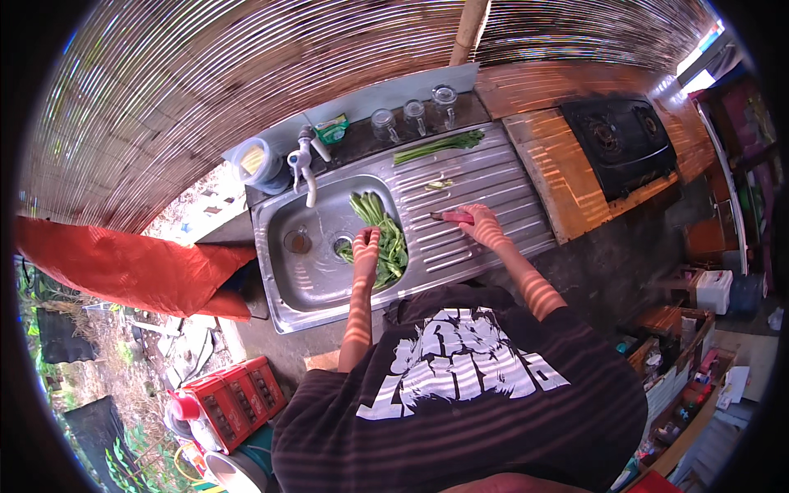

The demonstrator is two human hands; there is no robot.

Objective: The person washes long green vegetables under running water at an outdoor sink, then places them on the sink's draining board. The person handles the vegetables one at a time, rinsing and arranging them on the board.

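My right hand (483, 227) is closed around a small red-handled knife (454, 217), held over the ribbed drainboard (526, 218) with its tip toward the sink. My left hand (366, 246) is above the sink basin, its fingers bunched together; whatever they hold cannot be made out. Under and beside it, leafy green stalks (393, 251) lie along the basin's right side. A few short cut pieces of stalk (439, 185) rest on the drainboard. Behind them lies a bundle of long green stalks (437, 146), leafy at its right end.
A faucet (304, 164) stands behind the steel sink (275, 283), which also contains a small glass bowl (297, 241). Glass mugs (414, 117), a green packet (332, 130) and a plastic tub (261, 167) line the back. At right sits a black gas stove (618, 144); a red crate (234, 404) stands lower left.
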